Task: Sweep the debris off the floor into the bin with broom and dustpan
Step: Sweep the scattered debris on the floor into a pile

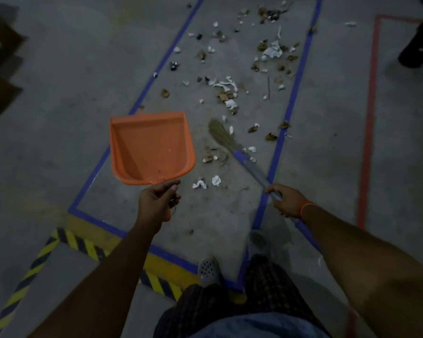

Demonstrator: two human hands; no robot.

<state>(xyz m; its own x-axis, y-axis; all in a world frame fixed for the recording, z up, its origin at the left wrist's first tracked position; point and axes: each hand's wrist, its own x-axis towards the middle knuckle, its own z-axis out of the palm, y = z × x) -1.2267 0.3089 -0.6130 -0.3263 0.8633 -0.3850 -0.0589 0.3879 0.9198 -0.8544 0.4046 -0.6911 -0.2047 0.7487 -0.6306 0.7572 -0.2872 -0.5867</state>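
My left hand (156,202) grips the handle of an orange dustpan (150,147), which hangs above the floor with its hollow facing up at me. My right hand (287,200) holds the grey and purple handle of a broom (244,162). The broom's straw head (220,132) touches the floor just right of the dustpan. Debris (230,93) of crumpled white paper, brown leaves and small dark scraps lies scattered along the lane between two blue tape lines, stretching away from me. A few paper bits (206,182) lie near the dustpan's handle.
Blue tape (287,111) outlines the lane; a red line (370,123) runs to the right. Yellow-black hazard tape (83,245) crosses at lower left. A dark bin-like object (419,45) stands at far right. Brown cardboard (0,69) lies at left. My feet (209,270) stand at the lane's near end.
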